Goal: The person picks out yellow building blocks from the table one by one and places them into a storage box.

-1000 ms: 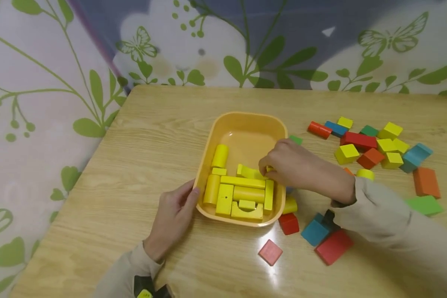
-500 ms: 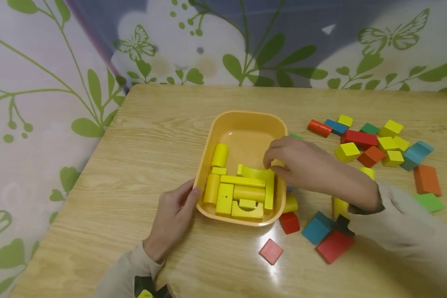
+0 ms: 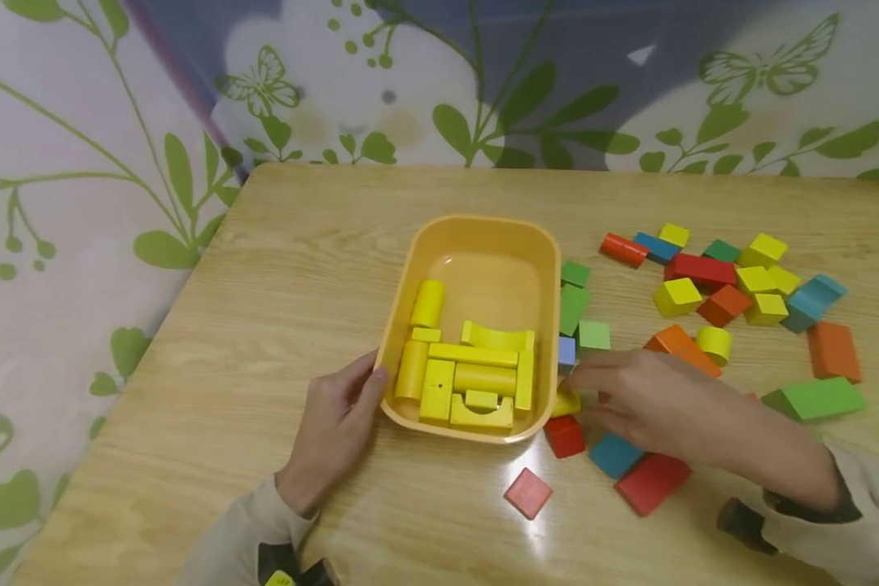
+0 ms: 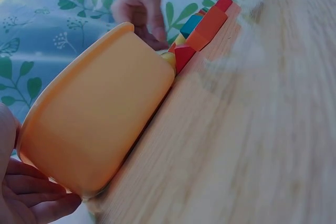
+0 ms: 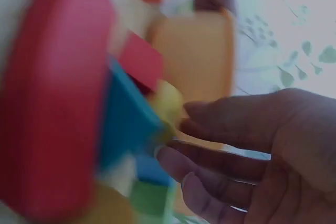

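Note:
An orange plastic tub point(image 3: 494, 268) holds several yellow wooden blocks at its near end, among them an arch block point(image 3: 481, 415), a cylinder point(image 3: 486, 379) and a long strip point(image 3: 473, 355). My left hand point(image 3: 333, 439) holds the tub's left wall, thumb at the rim and fingers against the outside point(image 4: 44, 198). Right of the tub, my right hand point(image 3: 652, 399) reaches down with fingers extended around a yellow block point(image 3: 567, 404). In the blurred right wrist view, its fingertips are right at that rounded yellow block point(image 5: 169, 102), thumb and fingers apart.
Close to the tub lie a red block point(image 3: 565, 437), a blue block point(image 3: 615, 456), a larger red block point(image 3: 653, 484) and a pink block point(image 3: 528, 493). Green blocks point(image 3: 575, 308) line its right side. Several mixed blocks point(image 3: 703, 271) spread across the wooden table point(image 3: 315, 244) farther right.
My right hand has let go of a yellow block in the tub, beside the concave yellow piece, and moved out over the right rim to the table. My left hand stays on the tub.

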